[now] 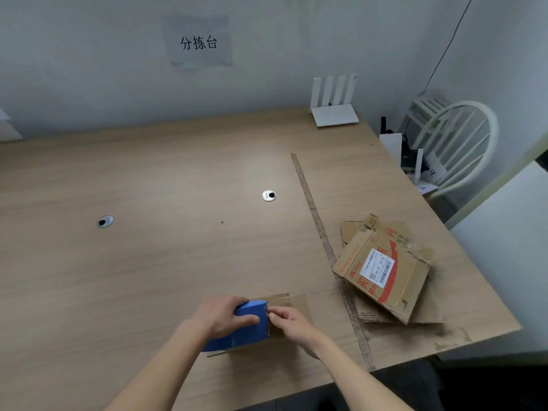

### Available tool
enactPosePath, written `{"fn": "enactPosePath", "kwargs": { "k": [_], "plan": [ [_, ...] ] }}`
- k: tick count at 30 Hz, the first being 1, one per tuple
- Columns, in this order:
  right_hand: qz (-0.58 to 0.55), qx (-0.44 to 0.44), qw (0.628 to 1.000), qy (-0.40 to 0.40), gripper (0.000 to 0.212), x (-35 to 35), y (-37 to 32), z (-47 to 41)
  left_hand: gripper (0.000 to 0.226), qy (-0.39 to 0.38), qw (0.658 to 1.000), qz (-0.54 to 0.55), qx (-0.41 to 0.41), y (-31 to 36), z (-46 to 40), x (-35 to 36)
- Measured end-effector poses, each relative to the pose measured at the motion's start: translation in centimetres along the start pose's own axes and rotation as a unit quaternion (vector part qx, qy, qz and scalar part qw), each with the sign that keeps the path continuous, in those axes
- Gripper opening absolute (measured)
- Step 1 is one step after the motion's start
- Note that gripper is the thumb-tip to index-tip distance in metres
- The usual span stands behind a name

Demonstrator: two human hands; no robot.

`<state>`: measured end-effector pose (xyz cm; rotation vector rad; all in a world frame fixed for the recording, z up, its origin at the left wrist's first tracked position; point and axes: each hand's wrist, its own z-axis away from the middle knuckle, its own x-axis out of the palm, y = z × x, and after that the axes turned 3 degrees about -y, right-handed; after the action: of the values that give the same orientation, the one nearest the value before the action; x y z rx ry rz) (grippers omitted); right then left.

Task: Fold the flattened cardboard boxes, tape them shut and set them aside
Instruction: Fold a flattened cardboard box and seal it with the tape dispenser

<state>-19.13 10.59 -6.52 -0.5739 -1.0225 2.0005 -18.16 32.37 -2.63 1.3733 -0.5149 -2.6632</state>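
Note:
A small blue cardboard box (246, 332), partly folded, stands on the wooden table (148, 247) near its front edge. My left hand (221, 315) grips its top left corner, thumb across the blue face. At the box's right edge my right hand (289, 321) pinches a brown flap (292, 301) with curled fingers. A stack of flattened brown boxes (385, 277), the top one with red print and a white shipping label, lies at the right of the table.
A strip of worn tape (320, 232) runs across the table from back to front. Two round cable grommets (269, 195) sit mid-table. A white router (335, 105) stands at the back, and a white chair (462, 143) holding clutter is beyond the right edge.

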Motion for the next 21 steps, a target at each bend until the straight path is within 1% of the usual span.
{"fn": "enactPosePath", "kwargs": {
  "k": [4, 7, 9, 11, 16, 18, 21],
  "plan": [
    [-0.014, -0.010, 0.999, 0.027, 0.042, -0.1, 0.0, -0.2, 0.059, 0.009, 1.000, -0.001, 0.013, -0.3, 0.3, 0.0],
    [-0.012, -0.007, 1.000, 0.000, 0.046, 0.0, 0.0, -0.5, 0.061, 0.017, 0.999, -0.002, 0.034, -0.3, 0.6, -0.2],
    [0.017, -0.002, 0.999, -0.033, 0.041, 0.0, 0.1, -0.7, 0.060, 0.011, 0.999, 0.008, 0.042, -0.5, 0.9, -0.2],
    [0.039, 0.003, 0.998, -0.040, 0.033, 0.1, 0.1, -0.8, 0.061, 0.004, 0.999, 0.009, 0.045, -0.6, 1.1, -0.1],
    [0.047, -0.003, 0.999, 0.007, 0.020, 0.2, 0.2, -0.9, 0.062, 0.003, 0.999, 0.013, 0.046, -0.9, 1.5, 0.1],
    [0.052, -0.002, 0.999, 0.016, 0.018, 0.3, 0.2, -1.0, 0.062, 0.009, 0.999, 0.016, 0.041, -1.0, 1.6, 0.1],
    [0.047, -0.007, 0.997, 0.054, 0.018, 0.4, 0.4, -1.1, 0.064, 0.017, 0.999, 0.007, 0.036, -0.8, 1.6, 0.2]
  ]
}}
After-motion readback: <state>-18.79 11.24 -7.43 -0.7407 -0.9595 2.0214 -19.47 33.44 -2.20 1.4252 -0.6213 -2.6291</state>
